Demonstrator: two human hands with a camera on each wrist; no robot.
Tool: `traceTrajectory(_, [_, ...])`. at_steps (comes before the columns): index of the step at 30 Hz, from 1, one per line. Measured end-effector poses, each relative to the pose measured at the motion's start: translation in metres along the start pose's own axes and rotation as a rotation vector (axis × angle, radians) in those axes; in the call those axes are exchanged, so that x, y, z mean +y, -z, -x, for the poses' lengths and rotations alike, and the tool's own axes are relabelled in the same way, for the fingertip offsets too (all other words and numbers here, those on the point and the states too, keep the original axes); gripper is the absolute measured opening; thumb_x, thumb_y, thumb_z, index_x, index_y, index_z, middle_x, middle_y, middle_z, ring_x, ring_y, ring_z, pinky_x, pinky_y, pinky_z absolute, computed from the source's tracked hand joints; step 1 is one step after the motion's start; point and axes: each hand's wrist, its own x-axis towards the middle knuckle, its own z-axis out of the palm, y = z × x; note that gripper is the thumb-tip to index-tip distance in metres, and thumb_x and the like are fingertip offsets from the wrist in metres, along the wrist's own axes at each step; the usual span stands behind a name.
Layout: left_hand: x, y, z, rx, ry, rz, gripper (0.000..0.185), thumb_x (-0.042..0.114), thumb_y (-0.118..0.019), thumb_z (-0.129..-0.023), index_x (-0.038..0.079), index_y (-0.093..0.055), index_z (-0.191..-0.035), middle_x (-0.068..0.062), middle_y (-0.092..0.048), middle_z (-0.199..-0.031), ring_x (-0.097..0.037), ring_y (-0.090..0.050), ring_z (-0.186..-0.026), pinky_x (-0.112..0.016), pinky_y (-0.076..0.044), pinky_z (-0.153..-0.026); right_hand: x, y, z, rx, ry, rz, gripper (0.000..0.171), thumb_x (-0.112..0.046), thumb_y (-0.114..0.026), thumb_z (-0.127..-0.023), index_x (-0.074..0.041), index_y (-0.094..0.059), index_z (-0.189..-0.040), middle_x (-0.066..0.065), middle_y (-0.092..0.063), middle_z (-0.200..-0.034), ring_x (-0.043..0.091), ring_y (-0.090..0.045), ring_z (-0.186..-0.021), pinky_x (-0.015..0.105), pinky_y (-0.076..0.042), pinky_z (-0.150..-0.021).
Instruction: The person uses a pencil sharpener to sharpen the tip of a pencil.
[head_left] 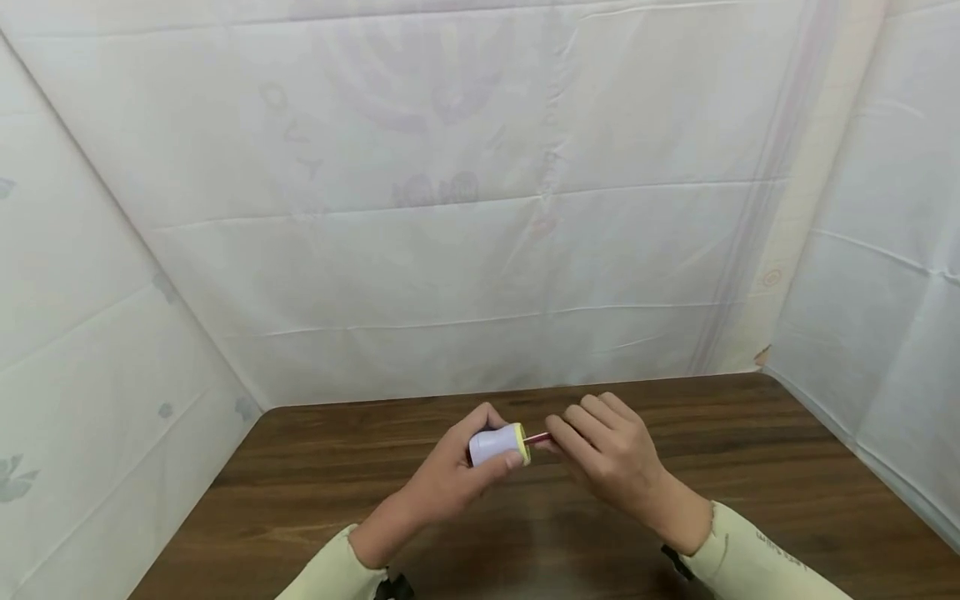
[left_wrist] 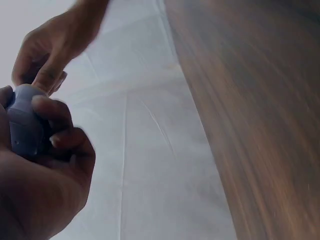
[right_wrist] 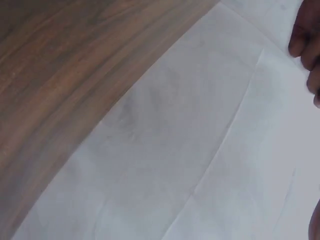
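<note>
I see my left hand (head_left: 450,475) gripping the white sharpener (head_left: 497,444), its axis running left-right, while my right hand (head_left: 607,450) seemingly pinches the red pencil (head_left: 537,438) into its right end.

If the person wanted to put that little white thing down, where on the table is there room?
Bare wood lies on the table to the right of the right hand, to the left of the left hand, and along the back edge by the white sheet. The only crowded spot is the middle, where both hands hold the white sharpener and red pencil.

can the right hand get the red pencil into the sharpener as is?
Probably yes: the right hand pinches the thin red pencil at the yellow-rimmed end of the small white sharpener, gripped by the left hand. Nothing lies between.
</note>
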Motion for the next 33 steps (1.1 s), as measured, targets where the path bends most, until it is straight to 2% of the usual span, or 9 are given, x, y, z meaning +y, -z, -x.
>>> traceTrajectory(4, [0.005, -0.001, -0.001, -0.074, 0.01, 0.149, 0.013, 0.014, -0.06, -0.109, 0.005, -0.05, -0.11, -0.008, -0.057, -0.075, -0.009, -0.051, -0.055, -0.031, -0.045, -0.042, 0.001, 0.001, -0.005, 0.082, 0.127, 0.05, 0.032, -0.017, -0.06, -0.11, -0.003, -0.07, -0.084, 0.003, -0.059, -0.075, 0.018, -0.046, -0.063, 0.028, -0.034, -0.058])
traceTrajectory(8, [0.005, -0.002, 0.0, -0.075, 0.032, 0.156, 0.016, 0.015, -0.063, -0.108, 0.006, -0.05, -0.111, -0.006, -0.059, -0.079, -0.009, -0.053, -0.058, -0.028, -0.046, -0.044, -0.003, 0.002, -0.007, 0.065, 0.138, 0.023, 0.036, -0.019, -0.058, -0.111, -0.004, -0.067, -0.08, 0.002, -0.058, -0.074, 0.016, -0.044, -0.063, 0.025, -0.031, -0.058])
traceTrajectory(10, [0.003, -0.002, 0.001, -0.064, 0.025, 0.131, 0.017, 0.014, -0.066, -0.107, 0.007, -0.051, -0.111, -0.006, -0.06, -0.082, -0.008, -0.055, -0.061, -0.026, -0.048, -0.046, -0.005, 0.002, -0.008, 0.038, 0.121, 0.004, 0.037, -0.019, -0.057, -0.111, -0.006, -0.065, -0.078, 0.0, -0.056, -0.074, 0.014, -0.041, -0.062, 0.023, -0.028, -0.057])
traceTrajectory(14, [-0.002, -0.003, 0.003, -0.049, -0.058, 0.048, 0.021, 0.011, -0.07, -0.104, 0.007, -0.051, -0.113, -0.009, -0.066, -0.094, -0.008, -0.061, -0.07, -0.03, -0.055, -0.05, -0.011, 0.003, -0.01, -0.028, 0.093, -0.014, 0.04, -0.019, -0.054, -0.112, -0.01, -0.057, -0.073, -0.003, -0.05, -0.07, 0.01, -0.033, -0.06, 0.021, -0.024, -0.055])
traceTrajectory(19, [-0.005, -0.002, 0.005, -0.029, -0.151, -0.148, 0.03, 0.016, -0.076, -0.101, 0.014, -0.052, -0.118, -0.007, -0.073, -0.111, -0.007, -0.066, -0.076, -0.028, -0.058, -0.056, -0.014, 0.006, -0.007, -0.146, 0.016, -0.076, 0.036, -0.015, -0.056, -0.108, -0.013, -0.053, -0.072, -0.005, -0.046, -0.067, 0.008, -0.03, -0.058, 0.02, -0.025, -0.054])
traceTrajectory(23, [-0.006, 0.002, 0.007, -0.023, -0.277, -0.451, 0.039, 0.026, -0.081, -0.098, 0.012, -0.054, -0.122, -0.008, -0.074, -0.118, -0.005, -0.066, -0.08, -0.019, -0.056, -0.065, -0.018, 0.011, -0.002, -0.327, -0.208, -0.3, 0.035, -0.015, -0.064, -0.104, -0.018, -0.049, -0.073, -0.011, -0.037, -0.064, 0.0, -0.026, -0.058, 0.015, -0.024, -0.053])
traceTrajectory(27, [-0.008, 0.004, 0.006, -0.022, -0.452, -0.781, 0.052, 0.034, -0.088, -0.09, 0.009, -0.058, -0.124, -0.003, -0.072, -0.112, -0.007, -0.064, -0.082, -0.018, -0.053, -0.071, -0.017, 0.02, -0.003, -0.621, -0.595, -0.712, 0.04, -0.018, -0.068, -0.105, -0.021, -0.045, -0.072, -0.015, -0.03, -0.062, -0.006, -0.023, -0.055, 0.014, -0.024, -0.051])
traceTrajectory(30, [-0.011, 0.002, 0.003, -0.049, -0.616, -0.954, 0.056, 0.038, -0.09, -0.088, 0.008, -0.061, -0.125, 0.001, -0.069, -0.106, -0.009, -0.063, -0.083, -0.021, -0.054, -0.075, -0.01, 0.025, -0.003, -0.853, -0.925, -1.09, 0.041, -0.022, -0.062, -0.109, -0.008, -0.05, -0.072, -0.014, -0.035, -0.06, 0.0, -0.026, -0.049, 0.02, -0.026, -0.046])
traceTrajectory(33, [-0.012, 0.0, 0.002, -0.088, -0.727, -1.044, 0.053, 0.04, -0.088, -0.089, 0.01, -0.064, -0.126, 0.003, -0.068, -0.108, -0.01, -0.064, -0.089, -0.023, -0.055, -0.081, -0.002, 0.027, 0.0, -0.994, -1.189, -1.408, 0.049, -0.025, -0.058, -0.11, 0.011, -0.049, -0.078, -0.009, -0.036, -0.057, 0.005, -0.023, -0.046, 0.024, -0.022, -0.042])
